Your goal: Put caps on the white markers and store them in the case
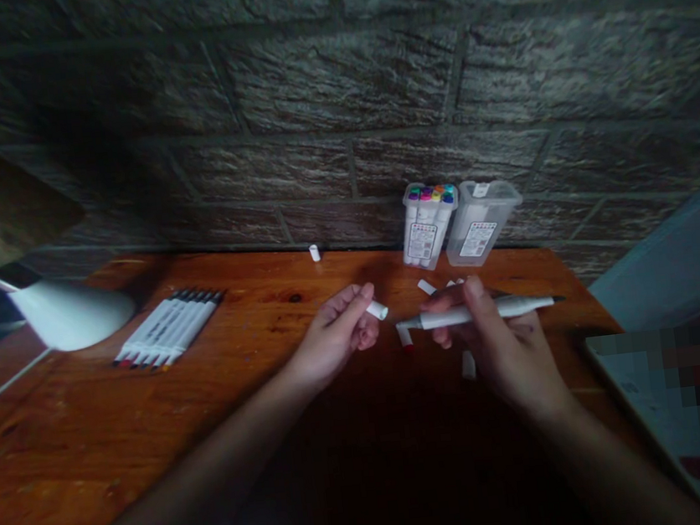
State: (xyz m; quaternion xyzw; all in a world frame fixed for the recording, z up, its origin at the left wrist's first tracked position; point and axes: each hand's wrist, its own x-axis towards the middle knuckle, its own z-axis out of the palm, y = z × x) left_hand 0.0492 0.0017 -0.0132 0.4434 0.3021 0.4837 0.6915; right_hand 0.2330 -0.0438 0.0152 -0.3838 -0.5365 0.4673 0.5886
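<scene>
My right hand (498, 338) grips a white marker pen (519, 305) held level, its uncapped tip pointing left and its dark cap end pointing right. My left hand (342, 331) pinches a small white marker cap (377, 310) between thumb and fingers, a short way left of the marker's tip. Both hands hover over a wooden table (91, 427). A few loose white caps (468, 364) lie on the table under and around my right hand.
A row of several white markers (168, 329) lies at the table's left. Two clear marker boxes (431, 224) lean against the brick wall, one holding coloured markers. A single cap (314, 253) stands near the wall. A white lamp shade (68, 311) sits at far left.
</scene>
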